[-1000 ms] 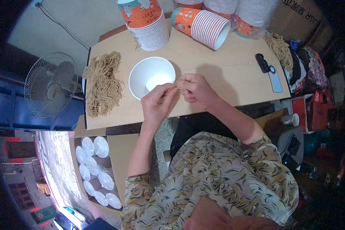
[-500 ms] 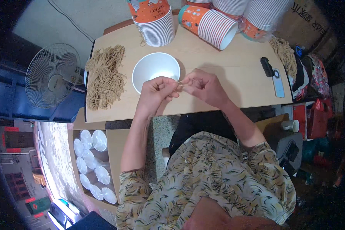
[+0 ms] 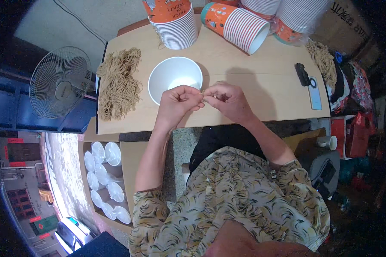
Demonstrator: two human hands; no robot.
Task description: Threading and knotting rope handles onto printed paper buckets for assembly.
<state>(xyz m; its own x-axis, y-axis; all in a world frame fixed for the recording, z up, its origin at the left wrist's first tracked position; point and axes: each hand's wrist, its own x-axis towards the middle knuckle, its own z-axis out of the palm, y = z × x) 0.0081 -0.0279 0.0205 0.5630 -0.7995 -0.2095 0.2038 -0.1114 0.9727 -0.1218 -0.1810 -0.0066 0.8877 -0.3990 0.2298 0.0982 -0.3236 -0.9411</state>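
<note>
Take the white bowl point(image 3: 167, 70) on the bench point(image 3: 283, 96) as your landmark: the thin tan piece point(image 3: 203, 92) that you have between your fingertips sits just off its near right edge, as you look down on it. Your left hand point(image 3: 180, 103) covers part of the bowl's near rim from above, whereas your right hand point(image 3: 231, 100) is wholly to the right of the bowl, so the left is the nearer of the two to it. Each grip is a pinch of thumb and fingertips, and both seem closed on the piece, facing each other with almost no gap. From the left grip the piece lies to the right; from the right grip it lies to the left. The little that shows appears to bridge the two sets of fingertips, but your fingers hide most of it, so you cannot be sure of its long axis or where its ends point. The loose bundle of tan cord point(image 3: 119, 85) lies left of the bowl, also nearer your left hand, while the upright cup stack point(image 3: 176, 30) stands beyond the bowl and the toppled cup stack point(image 3: 236, 28) beyond it to the right.
</note>
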